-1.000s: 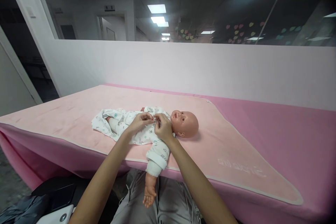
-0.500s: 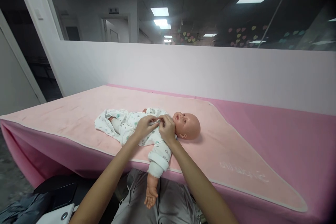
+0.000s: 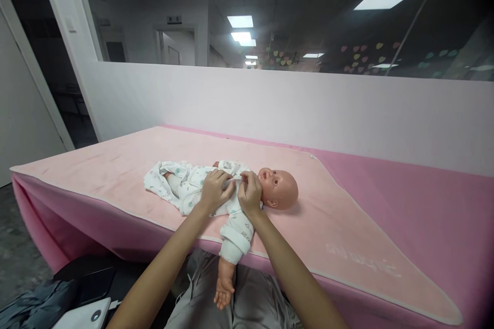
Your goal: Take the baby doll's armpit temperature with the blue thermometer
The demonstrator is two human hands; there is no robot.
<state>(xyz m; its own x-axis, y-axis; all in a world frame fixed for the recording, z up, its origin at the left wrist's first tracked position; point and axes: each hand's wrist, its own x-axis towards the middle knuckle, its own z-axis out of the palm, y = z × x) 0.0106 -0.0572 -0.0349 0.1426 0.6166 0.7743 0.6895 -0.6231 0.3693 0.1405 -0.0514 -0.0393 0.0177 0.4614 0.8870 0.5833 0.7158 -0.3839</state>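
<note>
Head view: doll (image 3: pixel 281 188) lies on its back, in a printed white garment (image 3: pixel 193 177). Right hand (image 3: pixel 250 193) near collar, fingers pinching a thin pale strip (image 3: pixel 235 180); left hand (image 3: pixel 216 187) over chest, fingers curled, grip unclear. Pink mat (image 3: pixel 328 216) beneath. Near arm (image 3: pixel 224 285) overhangs counter (image 3: pixel 436 185); hard tugging could drag the doll off, a loose pinch lose the strip.
</note>
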